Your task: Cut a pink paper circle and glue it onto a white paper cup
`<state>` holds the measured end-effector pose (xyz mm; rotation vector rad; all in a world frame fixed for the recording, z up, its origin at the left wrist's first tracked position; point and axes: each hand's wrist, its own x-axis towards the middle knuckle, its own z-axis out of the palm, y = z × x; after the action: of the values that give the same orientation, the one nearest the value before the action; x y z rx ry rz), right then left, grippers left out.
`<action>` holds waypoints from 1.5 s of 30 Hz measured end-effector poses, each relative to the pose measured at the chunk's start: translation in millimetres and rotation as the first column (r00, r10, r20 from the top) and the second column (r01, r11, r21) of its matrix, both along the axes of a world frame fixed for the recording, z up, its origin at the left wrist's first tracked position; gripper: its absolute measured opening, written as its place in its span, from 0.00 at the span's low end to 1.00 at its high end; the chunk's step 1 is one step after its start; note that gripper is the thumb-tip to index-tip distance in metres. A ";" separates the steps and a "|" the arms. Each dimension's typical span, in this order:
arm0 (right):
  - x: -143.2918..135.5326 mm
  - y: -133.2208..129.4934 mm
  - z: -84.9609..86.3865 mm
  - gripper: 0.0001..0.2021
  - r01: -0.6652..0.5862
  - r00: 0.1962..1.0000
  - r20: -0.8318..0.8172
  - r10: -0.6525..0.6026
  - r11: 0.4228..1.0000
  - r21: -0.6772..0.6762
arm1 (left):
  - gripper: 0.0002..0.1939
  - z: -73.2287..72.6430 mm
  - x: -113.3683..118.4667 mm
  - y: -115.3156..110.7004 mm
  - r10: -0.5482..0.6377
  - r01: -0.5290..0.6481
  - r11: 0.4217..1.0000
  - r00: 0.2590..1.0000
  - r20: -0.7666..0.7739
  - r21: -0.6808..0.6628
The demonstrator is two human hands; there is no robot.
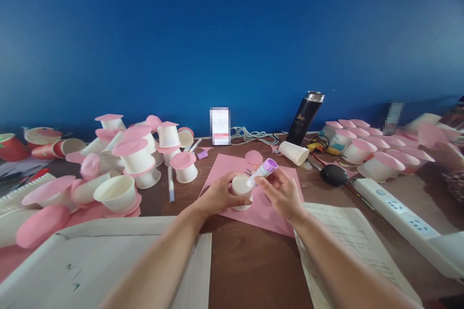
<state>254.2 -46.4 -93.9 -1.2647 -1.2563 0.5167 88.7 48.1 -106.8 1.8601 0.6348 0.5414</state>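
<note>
My left hand (222,194) is wrapped round a white paper cup (242,186), which stands upside down over a pink paper sheet (268,217). In my right hand (283,193) is a purple and white glue stick (261,173), tilted so its lower end is at the cup's base. A pink paper disc (253,157) lies on the sheet just behind the cup. Left of my hands stands an upturned cup (186,175) with a pink disc on its base. A purple cap (202,154) lies farther back.
Many cups with pink discs (134,154) are piled at the left, others (380,166) at the right. A black bottle (305,118), a lying cup (294,153), a power strip (398,217), a lit phone (220,126) and written papers (348,236) surround the work area.
</note>
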 end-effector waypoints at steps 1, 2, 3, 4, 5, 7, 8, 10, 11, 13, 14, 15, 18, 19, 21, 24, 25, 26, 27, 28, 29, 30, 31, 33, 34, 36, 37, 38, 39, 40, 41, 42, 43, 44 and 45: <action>-0.5 0.3 -1.1 0.13 0.005 1.000 0.027 -0.005 1.000 -0.008 | 0.30 1.8 0.4 -1.7 0.014 -0.013 0.999 1.000 -0.005 0.029; -0.6 0.8 -1.8 0.12 0.026 0.998 0.060 -0.025 1.000 -0.016 | 0.29 3.5 0.7 -3.5 0.026 -0.025 0.997 1.000 -0.013 0.068; -0.4 1.3 -2.0 0.11 0.060 0.994 0.096 -0.058 0.998 -0.017 | 0.29 4.9 0.9 -5.3 0.040 -0.037 0.993 0.999 -0.022 0.113; 0.0 1.8 -1.5 0.10 0.098 0.986 0.138 -0.095 0.995 -0.014 | 0.29 5.9 1.1 -6.9 0.057 -0.052 0.985 0.998 -0.028 0.162; 0.4 2.2 -0.5 0.10 0.133 0.976 0.175 -0.131 0.991 -0.002 | 0.29 6.2 1.2 -8.2 0.076 -0.067 0.976 0.997 -0.035 0.207; 0.6 2.5 2.2 0.10 0.182 0.962 0.203 -0.185 0.983 0.031 | 0.30 4.9 1.7 -9.4 0.115 -0.099 0.956 0.992 -0.042 0.278; 0.2 2.3 3.5 0.10 0.196 0.961 0.193 -0.200 0.980 0.040 | 0.31 3.5 2.2 -9.3 0.130 -0.111 0.946 0.991 -0.043 0.304; -1.2 1.1 4.7 0.10 0.200 0.969 0.137 -0.204 0.979 0.047 | 0.31 0.1 3.2 -8.3 0.158 -0.132 0.929 0.986 -0.048 0.346; -2.2 0.3 4.3 0.11 0.187 0.976 0.106 -0.190 0.981 0.046 | 0.30 -1.5 3.8 -7.6 0.171 -0.141 0.921 0.984 -0.052 0.364; -4.3 -1.1 1.7 0.11 0.127 0.988 0.083 -0.131 0.991 0.047 | 0.28 -4.1 4.7 -6.2 0.214 -0.176 0.905 0.975 -0.057 0.387; -5.3 -1.5 0.0 0.11 0.085 0.992 0.094 -0.088 0.996 0.041 | 0.27 -5.0 5.1 -5.6 0.228 -0.188 0.901 0.972 -0.057 0.390; -6.2 -1.7 -1.6 0.11 0.048 0.991 0.120 -0.052 0.998 0.035 | 0.27 -5.7 5.4 -5.0 0.243 -0.205 0.899 0.969 -0.052 0.387; -7.7 -0.8 -3.8 0.11 0.051 0.973 0.223 -0.057 0.998 0.034 | 0.27 -6.4 6.0 -4.0 0.245 -0.214 0.904 0.969 -0.039 0.371; -7.7 -0.2 -3.5 0.10 0.082 0.964 0.249 -0.090 0.996 0.041 | 0.27 -6.1 6.1 -4.0 0.246 -0.215 0.906 0.969 -0.040 0.364; -6.7 1.3 -2.1 0.10 0.151 0.948 0.275 -0.159 0.987 0.052 | 0.29 -4.8 5.9 -4.5 0.247 -0.216 0.912 0.968 -0.046 0.348; -4.0 4.0 -0.8 0.11 0.205 0.937 0.278 -0.209 0.978 0.043 | 0.30 -1.8 4.9 -6.3 0.245 -0.214 0.923 0.967 -0.063 0.319; -3.1 5.0 -1.1 0.11 0.216 0.934 0.283 -0.220 0.975 0.044 | 0.31 -0.9 4.6 -6.9 0.246 -0.213 0.926 0.967 -0.068 0.312; -2.3 6.2 -1.6 0.10 0.224 0.928 0.294 -0.230 0.973 0.053 | 0.31 -0.4 4.3 -7.3 0.246 -0.212 0.927 0.967 -0.073 0.309; -1.8 7.2 -2.2 0.10 0.228 0.921 0.307 -0.238 0.971 0.067 | 0.31 -0.2 4.1 -7.5 0.246 -0.212 0.927 0.966 -0.076 0.308; -1.4 8.1 -2.8 0.10 0.231 0.916 0.317 -0.246 0.969 0.084 | 0.30 -0.3 4.1 -7.5 0.249 -0.214 0.926 0.965 -0.077 0.311; -1.2 8.5 -3.2 0.09 0.231 0.913 0.321 -0.250 0.968 0.098 | 0.30 -0.6 4.3 -7.4 0.250 -0.214 0.925 0.965 -0.077 0.315; -1.3 8.5 -3.2 0.09 0.231 0.916 0.312 -0.253 0.967 0.104 | 0.30 -1.2 4.6 -7.2 0.250 -0.214 0.923 0.965 -0.076 0.319; -1.4 7.9 -3.0 0.09 0.233 0.923 0.289 -0.253 0.967 0.102 | 0.30 -1.8 5.2 -7.1 0.253 -0.217 0.921 0.965 -0.073 0.322; -2.0 4.9 -2.1 0.10 0.241 0.942 0.217 -0.256 0.966 0.091 | 0.31 -3.0 6.6 -6.9 0.270 -0.233 0.917 0.960 -0.073 0.324; -2.3 2.8 -1.8 0.11 0.240 0.949 0.187 -0.253 0.967 0.088 | 0.32 -3.7 7.5 -6.9 0.280 -0.242 0.915 0.957 -0.075 0.323; -3.0 -1.3 -3.0 0.13 0.212 0.959 0.172 -0.224 0.973 0.089 | 0.32 -5.3 9.2 -7.0 0.300 -0.260 0.909 0.951 -0.079 0.327; -3.3 -2.8 -4.6 0.13 0.186 0.962 0.186 -0.198 0.979 0.082 | 0.32 -6.3 9.9 -6.9 0.305 -0.264 0.907 0.949 -0.079 0.328; -3.6 -3.6 -6.6 0.13 0.155 0.964 0.207 -0.167 0.985 0.072 | 0.31 -7.5 10.5 -6.9 0.308 -0.268 0.906 0.948 -0.077 0.328; -3.8 -3.7 -8.9 0.13 0.134 0.963 0.226 -0.144 0.989 0.059 | 0.31 -8.6 10.9 -6.7 0.311 -0.272 0.906 0.948 -0.073 0.325; -4.0 -3.2 -11.1 0.13 0.123 0.961 0.242 -0.131 0.991 0.048 | 0.31 -9.5 11.0 -6.6 0.315 -0.278 0.906 0.946 -0.070 0.318; -3.9 -2.3 -13.0 0.13 0.121 0.959 0.253 -0.127 0.992 0.041 | 0.31 -10.1 10.8 -6.6 0.316 -0.282 0.910 0.946 -0.069 0.303; -3.7 -1.1 -14.5 0.14 0.126 0.956 0.262 -0.131 0.991 0.035 | 0.32 -10.1 10.2 -6.6 0.312 -0.282 0.918 0.947 -0.069 0.279; -3.1 0.0 -15.4 0.14 0.135 0.954 0.267 -0.139 0.990 0.031 | 0.33 -9.3 9.1 -6.7 0.299 -0.276 0.930 0.952 -0.063 0.245; -2.2 0.9 -15.9 0.13 0.146 0.951 0.272 -0.148 0.989 0.026 | 0.35 -7.7 7.7 -6.8 0.275 -0.260 0.945 0.960 -0.050 0.198; -1.1 1.6 -16.0 0.13 0.158 0.948 0.277 -0.157 0.987 0.018 | 0.37 -5.1 5.9 -6.9 0.239 -0.233 0.962 0.970 -0.033 0.143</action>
<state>253.1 -44.9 -109.9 -1.4648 -1.3704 0.2314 94.7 41.1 -111.9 1.9443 0.8791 0.7117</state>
